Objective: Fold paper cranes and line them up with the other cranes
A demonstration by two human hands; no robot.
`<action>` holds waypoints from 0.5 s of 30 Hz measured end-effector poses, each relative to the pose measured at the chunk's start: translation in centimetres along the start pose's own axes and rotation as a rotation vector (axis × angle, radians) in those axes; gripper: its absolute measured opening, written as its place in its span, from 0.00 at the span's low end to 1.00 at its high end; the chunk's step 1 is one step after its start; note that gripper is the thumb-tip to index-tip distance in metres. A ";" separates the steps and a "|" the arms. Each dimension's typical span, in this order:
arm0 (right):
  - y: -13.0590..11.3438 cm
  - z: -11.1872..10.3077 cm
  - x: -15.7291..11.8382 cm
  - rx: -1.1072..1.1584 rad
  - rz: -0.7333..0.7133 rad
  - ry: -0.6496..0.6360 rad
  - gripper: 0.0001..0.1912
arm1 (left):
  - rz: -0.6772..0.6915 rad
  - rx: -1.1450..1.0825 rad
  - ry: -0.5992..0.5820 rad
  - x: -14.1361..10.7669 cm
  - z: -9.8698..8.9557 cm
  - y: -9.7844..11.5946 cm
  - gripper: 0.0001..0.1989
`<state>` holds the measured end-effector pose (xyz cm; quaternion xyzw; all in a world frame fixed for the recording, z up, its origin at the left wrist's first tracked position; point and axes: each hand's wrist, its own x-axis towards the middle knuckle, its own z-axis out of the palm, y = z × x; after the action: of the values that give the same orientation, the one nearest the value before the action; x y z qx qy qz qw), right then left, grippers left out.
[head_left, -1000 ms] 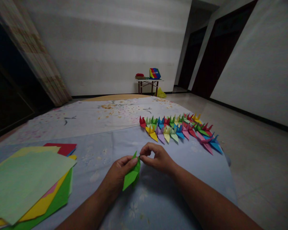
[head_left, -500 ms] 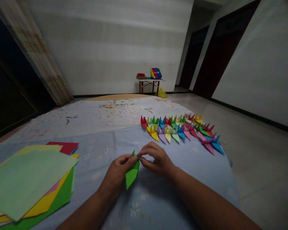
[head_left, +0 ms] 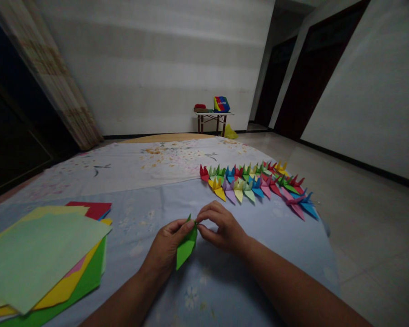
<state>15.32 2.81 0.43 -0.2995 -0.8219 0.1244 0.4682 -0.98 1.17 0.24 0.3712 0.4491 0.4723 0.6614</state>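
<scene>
A folded green paper piece (head_left: pixel 186 248) is held above the blue cloth near the table's front, one long point hanging down and a thin tip rising at the top. My left hand (head_left: pixel 170 240) pinches it between thumb and fingers from the left. On the right, my right hand (head_left: pixel 221 225) has its thumb and index fingertips closed on the small upper right end of the same piece. Its other fingers are curled. Part of the paper is hidden behind my left thumb.
Folded paper cranes (head_left: pixel 238 190) of many colours stand in rows at the right. A stack of coloured paper sheets (head_left: pixel 47 254) lies at the left. Beyond the cloth-covered table (head_left: pixel 139 195), a small table (head_left: pixel 214 114) stands by the wall.
The lower point of the green paper has tilted slightly to the left. Both hands keep nearly the same place and grip.
</scene>
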 end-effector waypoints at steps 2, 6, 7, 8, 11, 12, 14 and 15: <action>0.1 0.0 0.0 0.004 -0.011 -0.014 0.06 | -0.009 -0.010 0.003 0.0 0.0 0.0 0.13; 0.2 0.0 -0.1 0.014 -0.025 -0.021 0.06 | -0.041 -0.015 0.019 -0.1 0.2 0.3 0.15; 0.2 0.0 -0.1 0.016 -0.025 -0.020 0.06 | -0.048 -0.016 0.020 -0.2 0.2 0.3 0.15; 0.2 0.0 -0.2 0.016 -0.023 -0.021 0.06 | -0.051 -0.019 0.018 -0.2 0.3 0.4 0.15; 0.1 0.1 -0.2 0.002 -0.012 -0.024 0.07 | -0.041 -0.029 0.003 -0.3 0.4 0.5 0.14; 0.1 0.1 -0.2 -0.005 -0.006 -0.026 0.07 | -0.039 -0.030 0.000 -0.3 0.4 0.5 0.14; 0.0 0.2 -0.2 -0.013 0.003 -0.027 0.07 | -0.041 -0.031 0.003 -0.3 0.4 0.5 0.14; 0.0 0.2 -0.2 -0.015 0.006 -0.025 0.06 | -0.045 -0.032 0.006 -0.3 0.4 0.5 0.14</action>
<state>15.23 2.65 0.19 -0.3036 -0.8278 0.1234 0.4553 -0.82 0.97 0.92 0.3489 0.4518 0.4654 0.6764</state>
